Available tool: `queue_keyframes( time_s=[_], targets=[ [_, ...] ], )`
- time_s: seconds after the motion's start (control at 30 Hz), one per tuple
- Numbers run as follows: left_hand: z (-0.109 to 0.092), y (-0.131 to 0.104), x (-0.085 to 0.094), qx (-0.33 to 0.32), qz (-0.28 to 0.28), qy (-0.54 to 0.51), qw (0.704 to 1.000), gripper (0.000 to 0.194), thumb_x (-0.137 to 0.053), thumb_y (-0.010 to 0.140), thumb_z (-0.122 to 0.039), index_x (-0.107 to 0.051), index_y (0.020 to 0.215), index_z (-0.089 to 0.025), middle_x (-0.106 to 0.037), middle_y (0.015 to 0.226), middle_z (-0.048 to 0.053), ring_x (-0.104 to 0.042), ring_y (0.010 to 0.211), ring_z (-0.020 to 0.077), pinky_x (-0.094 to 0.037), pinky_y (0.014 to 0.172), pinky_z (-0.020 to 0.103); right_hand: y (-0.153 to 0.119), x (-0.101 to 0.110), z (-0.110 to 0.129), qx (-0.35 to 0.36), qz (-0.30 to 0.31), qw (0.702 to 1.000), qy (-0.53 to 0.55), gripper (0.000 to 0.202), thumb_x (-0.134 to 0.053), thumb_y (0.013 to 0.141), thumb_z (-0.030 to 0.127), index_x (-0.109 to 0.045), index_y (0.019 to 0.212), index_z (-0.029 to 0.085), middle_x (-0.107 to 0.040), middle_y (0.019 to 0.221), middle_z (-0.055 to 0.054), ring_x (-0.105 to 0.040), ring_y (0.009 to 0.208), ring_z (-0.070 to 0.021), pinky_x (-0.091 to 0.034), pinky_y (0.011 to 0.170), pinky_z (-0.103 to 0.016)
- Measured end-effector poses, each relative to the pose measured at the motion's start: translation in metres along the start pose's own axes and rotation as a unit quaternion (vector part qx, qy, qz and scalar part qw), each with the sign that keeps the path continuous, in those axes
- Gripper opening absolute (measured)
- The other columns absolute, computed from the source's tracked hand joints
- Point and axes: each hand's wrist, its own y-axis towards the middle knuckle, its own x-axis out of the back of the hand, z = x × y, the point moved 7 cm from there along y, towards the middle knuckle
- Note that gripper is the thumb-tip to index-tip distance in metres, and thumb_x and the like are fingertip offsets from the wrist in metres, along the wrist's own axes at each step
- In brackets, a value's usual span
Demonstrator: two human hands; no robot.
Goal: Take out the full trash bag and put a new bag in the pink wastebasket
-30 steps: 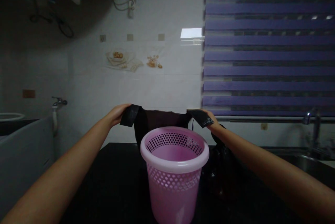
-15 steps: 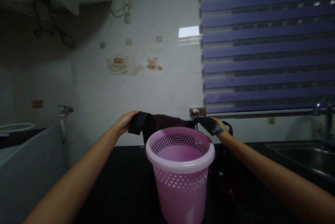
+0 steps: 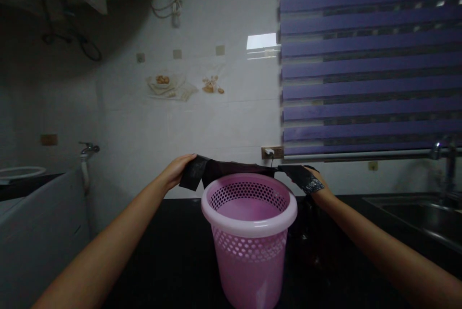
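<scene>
A black plastic bag is stretched between my two hands, just behind and above the far rim of a pink wastebasket. My left hand grips one side of the bag, its edge folded over the fingers. On the other side my right hand is closed on the bag too, with black plastic covering most of its fingers. The wastebasket stands upright, has a perforated band under its wide rim, and shows a bare pink inside. Its far side hides the lower part of the bag.
The wastebasket rests on a black countertop. Something dark and shiny lies right of it. A sink with a faucet is at the right. An outlet with a plug sits on the tiled wall, beside a purple blind.
My right hand has shifted slightly to the right and down, pulling the bag's edge flatter. The left hand moved a little to the right. The wastebasket stayed in place.
</scene>
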Motion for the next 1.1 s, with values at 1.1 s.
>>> queue_keyframes(
  time_s=[1.1],
  targets=[
    [0.064,-0.051,-0.007,0.080,0.079,-0.080,0.990,0.022,-0.080,0.062,-0.029,-0.072,0.077,-0.014,-0.073,0.075,0.006,-0.066,0.068,0.0165,-0.052,0.067,0.026,-0.067,0.002,0.003,-0.205,0.015,0.976,0.071,0.041,-0.079,0.045,0.022,-0.074,0.086,0.020,-0.073,0.090,-0.007,-0.069,0.078,-0.0221,-0.052,0.086,-0.035]
  ],
)
